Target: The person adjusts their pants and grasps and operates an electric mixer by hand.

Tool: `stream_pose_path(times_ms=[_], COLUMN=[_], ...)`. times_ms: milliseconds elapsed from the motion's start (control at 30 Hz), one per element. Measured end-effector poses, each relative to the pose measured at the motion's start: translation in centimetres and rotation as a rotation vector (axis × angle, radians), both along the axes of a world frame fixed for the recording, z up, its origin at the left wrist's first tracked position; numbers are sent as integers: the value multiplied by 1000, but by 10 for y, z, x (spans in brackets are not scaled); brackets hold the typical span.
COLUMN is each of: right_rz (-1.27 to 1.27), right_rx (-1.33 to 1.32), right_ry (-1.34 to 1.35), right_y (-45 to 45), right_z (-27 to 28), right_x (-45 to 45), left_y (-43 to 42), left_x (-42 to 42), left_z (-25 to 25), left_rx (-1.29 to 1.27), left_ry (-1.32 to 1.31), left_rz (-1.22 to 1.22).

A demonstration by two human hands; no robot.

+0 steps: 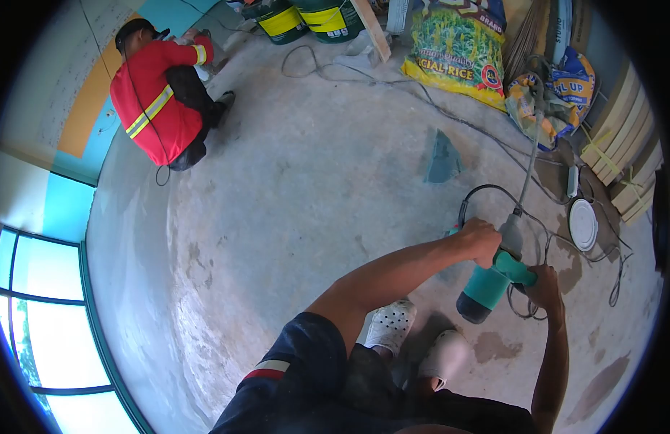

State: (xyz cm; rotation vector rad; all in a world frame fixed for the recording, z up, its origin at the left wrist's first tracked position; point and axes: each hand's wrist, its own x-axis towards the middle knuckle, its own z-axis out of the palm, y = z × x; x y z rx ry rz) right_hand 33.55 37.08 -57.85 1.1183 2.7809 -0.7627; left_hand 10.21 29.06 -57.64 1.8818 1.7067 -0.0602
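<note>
Both my hands are on a green and black power mixer (pixel 487 289) with a grey gear housing. Its long metal shaft (pixel 531 163) runs away from me toward a blue and yellow bag (pixel 548 101). The far end is hard to make out there. My left hand (pixel 481 242) is closed round the handle on the left side, near the housing. My right hand (pixel 544 288) is wrapped round the green grip on the right. A black power cord (pixel 487 186) loops from the tool across the floor.
A person in a red shirt (pixel 150 94) squats by the wall at upper left. Paint buckets (pixel 327 20), a rice sack (pixel 454 50) and stacked wood strips (pixel 620 137) stand at the back. On the floor lie a white lid (pixel 583 225), a dark flat piece (pixel 443 158) and cords.
</note>
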Motion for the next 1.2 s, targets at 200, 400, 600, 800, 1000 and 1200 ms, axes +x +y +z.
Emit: stream_pose_path(times_ms=[200, 400, 600, 800, 1000, 1200], right_rz=[51, 30, 19, 24, 42, 16], right_rx=[162, 61, 55, 33, 73, 3], right_ry=[42, -40, -55, -41, -37, -60], right_y=[-1, -1, 0, 5, 4, -1], right_z=[-6, 3, 3, -8, -5, 14], right_x=[6, -1, -2, 5, 5, -5], left_y=[-1, 0, 0, 1, 1, 1], left_x=[-3, -3, -3, -2, -2, -4], left_z=[2, 5, 3, 3, 3, 9], left_rx=[24, 28, 27, 27, 47, 27], left_ry=[-6, 10, 6, 11, 17, 0], left_rz=[-2, -3, 3, 0, 0, -7])
